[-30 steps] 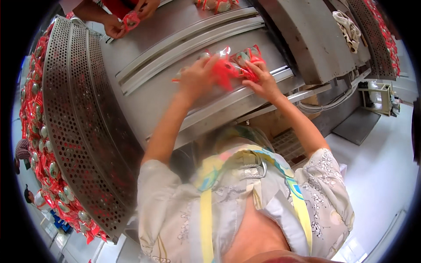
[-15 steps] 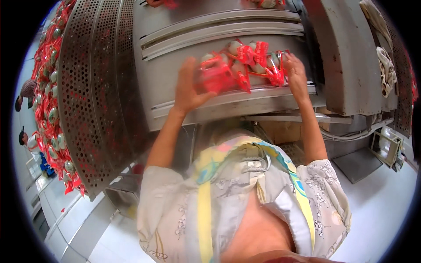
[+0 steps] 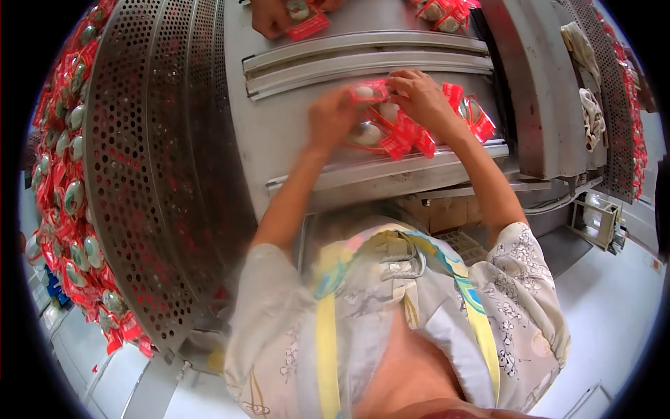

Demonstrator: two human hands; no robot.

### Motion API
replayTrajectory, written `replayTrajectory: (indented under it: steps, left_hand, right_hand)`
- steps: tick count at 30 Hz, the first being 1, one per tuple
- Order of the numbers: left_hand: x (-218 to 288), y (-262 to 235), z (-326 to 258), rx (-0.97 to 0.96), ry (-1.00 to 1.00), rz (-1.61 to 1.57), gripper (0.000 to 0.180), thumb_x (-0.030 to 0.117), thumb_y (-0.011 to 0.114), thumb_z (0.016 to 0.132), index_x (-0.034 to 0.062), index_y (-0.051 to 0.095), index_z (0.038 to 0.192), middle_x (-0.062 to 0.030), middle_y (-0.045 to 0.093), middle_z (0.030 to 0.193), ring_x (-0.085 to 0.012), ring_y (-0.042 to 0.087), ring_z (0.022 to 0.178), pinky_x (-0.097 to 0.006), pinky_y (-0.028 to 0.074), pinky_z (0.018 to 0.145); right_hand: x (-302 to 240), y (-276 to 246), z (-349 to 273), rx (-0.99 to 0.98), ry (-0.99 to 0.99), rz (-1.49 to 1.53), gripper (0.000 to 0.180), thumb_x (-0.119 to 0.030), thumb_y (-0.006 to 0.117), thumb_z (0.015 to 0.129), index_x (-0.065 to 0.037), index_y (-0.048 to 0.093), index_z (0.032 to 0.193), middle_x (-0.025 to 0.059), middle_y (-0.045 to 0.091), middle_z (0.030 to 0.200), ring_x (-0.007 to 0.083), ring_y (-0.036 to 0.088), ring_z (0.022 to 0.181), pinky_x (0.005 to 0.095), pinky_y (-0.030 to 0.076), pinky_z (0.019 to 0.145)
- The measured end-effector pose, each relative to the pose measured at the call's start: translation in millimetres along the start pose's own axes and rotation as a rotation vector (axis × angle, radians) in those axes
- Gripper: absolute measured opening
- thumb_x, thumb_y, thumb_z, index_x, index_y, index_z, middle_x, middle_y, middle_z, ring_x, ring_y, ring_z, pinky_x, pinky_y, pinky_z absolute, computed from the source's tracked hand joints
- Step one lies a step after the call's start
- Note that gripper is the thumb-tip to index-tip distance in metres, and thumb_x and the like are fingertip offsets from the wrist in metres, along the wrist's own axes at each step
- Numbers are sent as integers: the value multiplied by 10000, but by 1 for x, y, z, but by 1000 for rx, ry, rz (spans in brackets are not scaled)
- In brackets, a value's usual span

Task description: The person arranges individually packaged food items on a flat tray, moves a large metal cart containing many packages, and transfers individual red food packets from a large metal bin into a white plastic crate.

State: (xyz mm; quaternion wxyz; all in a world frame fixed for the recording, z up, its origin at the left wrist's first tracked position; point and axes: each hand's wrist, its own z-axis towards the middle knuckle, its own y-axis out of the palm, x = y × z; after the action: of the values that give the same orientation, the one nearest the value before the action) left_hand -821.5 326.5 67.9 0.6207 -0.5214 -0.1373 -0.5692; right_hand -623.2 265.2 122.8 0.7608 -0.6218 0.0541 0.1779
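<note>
My left hand (image 3: pixel 333 116) and my right hand (image 3: pixel 421 98) meet over a steel work surface (image 3: pixel 293 133). Together they pinch one red packet with a pale egg-shaped item inside (image 3: pixel 368 91), the left at its left end, the right at its right end. Under my hands lies a loose heap of the same red packets (image 3: pixel 396 134), and two more red packets (image 3: pixel 473 114) lie just right of my right wrist. My forearms reach up from the lower edge of the picture.
A perforated steel drum wall (image 3: pixel 160 174) curves down the left, with many red packets (image 3: pixel 66 188) piled beyond it. Another person's hand (image 3: pixel 273 15) holds a red packet at the top. Raised steel rails (image 3: pixel 363 59) cross the surface. Cloths (image 3: pixel 592 105) hang at right.
Both hands have drawn together from a spread position over the heap and now share one red packet. The view has tilted, bringing the drum further into the picture.
</note>
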Motion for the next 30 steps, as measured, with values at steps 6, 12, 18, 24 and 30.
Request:
replayTrajectory:
  steps: [6, 12, 18, 24, 30]
  left_hand:
    - [-35, -21, 1, 156, -329, -513, 246, 185, 606, 851, 38, 612, 1049, -79, 647, 817, -163, 610, 712, -279, 472, 644]
    - [-63, -54, -6, 242, -477, -443, 235, 195, 611, 855, -7, 636, 973, -38, 632, 711, -123, 572, 668, -281, 463, 611]
    - [-72, -76, -17, 256, -665, -193, 214, 168, 559, 839, -32, 631, 817, -62, 626, 667, -155, 557, 591, -294, 444, 559]
    - [-76, -103, -38, 167, -773, -248, 211, 153, 522, 815, -1, 636, 726, -61, 615, 602, -144, 565, 546, -295, 434, 525]
    - [-135, -85, -46, 83, -907, -485, 244, 184, 530, 809, -13, 638, 713, -68, 611, 590, -140, 573, 546, -296, 429, 516]
  right_hand:
    - [-27, 49, 57, -136, 463, 711, 214, -176, 631, 808, -20, 638, 954, 70, 650, 829, 151, 591, 741, 281, 471, 697]
    - [-72, 105, 80, -62, 538, 922, 212, -179, 601, 861, -7, 628, 981, -11, 603, 770, 63, 508, 690, 221, 424, 627]
    - [-96, 121, 82, -8, 679, 868, 232, -243, 629, 824, -27, 671, 896, 28, 647, 707, 84, 562, 661, 255, 454, 613]
    - [-106, 135, 70, -223, 818, 807, 281, -294, 600, 790, -27, 677, 748, 75, 630, 625, 140, 575, 541, 302, 461, 554]
    - [-90, 144, 83, -286, 889, 771, 296, -259, 593, 808, 1, 627, 671, 37, 557, 544, 112, 480, 454, 271, 379, 447]
